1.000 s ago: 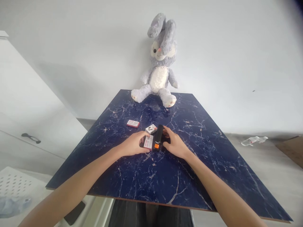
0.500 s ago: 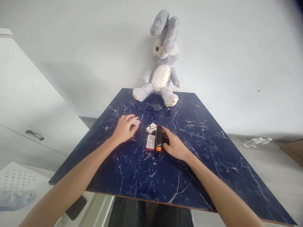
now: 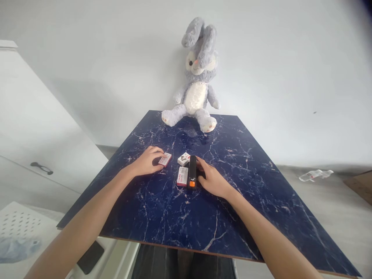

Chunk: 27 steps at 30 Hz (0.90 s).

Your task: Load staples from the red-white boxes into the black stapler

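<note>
Between the thumb and fingers of my left hand (image 3: 149, 159) is a small flat red-and-white box (image 3: 165, 159), at or just above the table. My right hand (image 3: 213, 178) is closed around the right side of a black stapler (image 3: 192, 168) with an orange patch at its near end. The stapler rests lengthwise on the table; some of my right fingers are hidden behind it. Against its left side lies a second red-and-white box (image 3: 182, 176) with printed lettering. Just beyond that sits a small white box (image 3: 184, 159) with a dark picture on top.
A grey plush rabbit (image 3: 198, 85) sits at the far end of the blue marbled table (image 3: 232, 217), against the wall. To the left stands a white cabinet (image 3: 43, 128). A dark phone-like slab (image 3: 91, 257) lies below the left edge; a clear plastic bottle (image 3: 316, 175) is at right.
My left hand has moved slightly left and nearer to me, and the box in it shows more fully, turned at an angle. My right hand stays on the stapler. The view has shifted a little.
</note>
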Motion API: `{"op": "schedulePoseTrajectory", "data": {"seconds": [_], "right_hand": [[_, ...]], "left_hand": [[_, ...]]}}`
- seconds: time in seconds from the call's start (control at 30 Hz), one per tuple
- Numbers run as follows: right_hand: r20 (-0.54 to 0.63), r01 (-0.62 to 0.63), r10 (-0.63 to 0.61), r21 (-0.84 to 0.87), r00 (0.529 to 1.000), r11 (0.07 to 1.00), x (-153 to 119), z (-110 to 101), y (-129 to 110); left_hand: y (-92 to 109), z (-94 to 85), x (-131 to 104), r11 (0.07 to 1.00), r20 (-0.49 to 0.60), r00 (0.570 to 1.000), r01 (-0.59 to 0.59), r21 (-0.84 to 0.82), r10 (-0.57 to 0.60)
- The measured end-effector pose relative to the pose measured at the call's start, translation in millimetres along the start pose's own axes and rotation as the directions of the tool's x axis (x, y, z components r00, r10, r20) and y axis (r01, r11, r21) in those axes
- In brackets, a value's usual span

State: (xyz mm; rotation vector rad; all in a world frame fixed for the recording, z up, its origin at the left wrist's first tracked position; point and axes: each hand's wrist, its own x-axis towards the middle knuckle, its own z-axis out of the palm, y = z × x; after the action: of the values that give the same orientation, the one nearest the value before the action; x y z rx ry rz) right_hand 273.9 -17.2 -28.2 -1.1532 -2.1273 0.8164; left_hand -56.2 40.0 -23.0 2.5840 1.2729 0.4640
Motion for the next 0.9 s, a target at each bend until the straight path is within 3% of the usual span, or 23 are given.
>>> {"op": "schedulePoseTrajectory", "data": {"seconds": [0.17, 0.27, 0.33, 0.5, 0.73, 0.9], "right_hand": [[-0.017, 0.015, -0.015, -0.007, 1.0, 1.0, 1, 2, 5], [-0.029, 0.021, -0.021, -0.005, 0.999, 1.0, 1, 2, 6], [-0.036, 0.038, -0.038, -0.003, 0.999, 0.999, 2, 3, 6], [-0.062, 0.069, -0.069, -0.001, 0.996, 0.998, 2, 3, 5], [-0.042, 0.058, -0.059, -0.017, 0.997, 0.998, 2, 1, 3], [-0.048, 0.062, -0.063, -0.025, 0.997, 0.998, 2, 1, 3]], "left_hand": [[7, 0.2, 3, 0.993, -0.027, 0.999, 0.037, -0.11, -0.041], [28, -0.4, 3, 0.987, -0.114, 0.991, 0.05, -0.154, -0.068], [49, 1.8, 2, 0.983, -0.156, 0.987, 0.0, -0.184, -0.029], [89, 17.7, 4, 0.971, -0.028, 0.994, -0.108, -0.214, 0.104], [91, 24.7, 4, 0.964, 0.002, 1.0, -0.025, -0.265, 0.027], [93, 24.6, 2, 0.946, -0.027, 0.996, -0.092, -0.31, 0.088]]}}
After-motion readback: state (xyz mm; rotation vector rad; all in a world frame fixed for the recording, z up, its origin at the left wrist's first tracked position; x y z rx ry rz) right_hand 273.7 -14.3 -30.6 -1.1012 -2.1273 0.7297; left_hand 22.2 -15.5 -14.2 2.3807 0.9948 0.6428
